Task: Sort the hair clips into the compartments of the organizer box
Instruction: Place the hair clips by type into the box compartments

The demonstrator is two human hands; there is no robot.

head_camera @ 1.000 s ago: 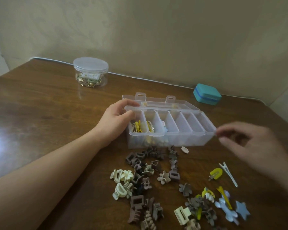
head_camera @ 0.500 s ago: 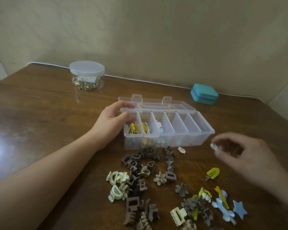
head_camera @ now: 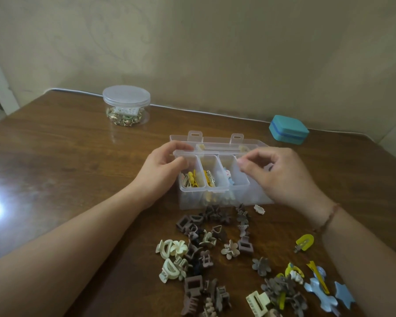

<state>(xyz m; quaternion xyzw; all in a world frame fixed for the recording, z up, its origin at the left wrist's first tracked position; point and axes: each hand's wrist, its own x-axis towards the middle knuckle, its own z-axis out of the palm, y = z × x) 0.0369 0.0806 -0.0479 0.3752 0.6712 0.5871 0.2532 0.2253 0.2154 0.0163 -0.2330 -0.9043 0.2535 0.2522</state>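
Note:
The clear organizer box [head_camera: 215,191] stands open at mid-table, its lid [head_camera: 217,140] folded back. My left hand [head_camera: 160,170] grips the box's left end, thumb over the rim. My right hand [head_camera: 281,177] hovers over the box's middle compartments, thumb and forefinger pinching a small pale hair clip that is barely visible. The leftmost compartment holds yellow clips [head_camera: 192,179], the one beside it more yellow clips [head_camera: 209,178], and the third white and blue ones [head_camera: 228,176]. A pile of brown, grey and cream claw clips [head_camera: 199,245] lies in front of the box.
Loose clips lie at the near right: a yellow one [head_camera: 304,242] and blue star shapes [head_camera: 325,294]. A small white clip [head_camera: 259,209] rests by the box's front. A lidded clear jar [head_camera: 126,106] and a teal case [head_camera: 288,128] stand near the wall.
My right hand has swung left from beyond the box's right end to above its middle compartments, carrying a small pale clip. The left hand has kept its hold on the box.

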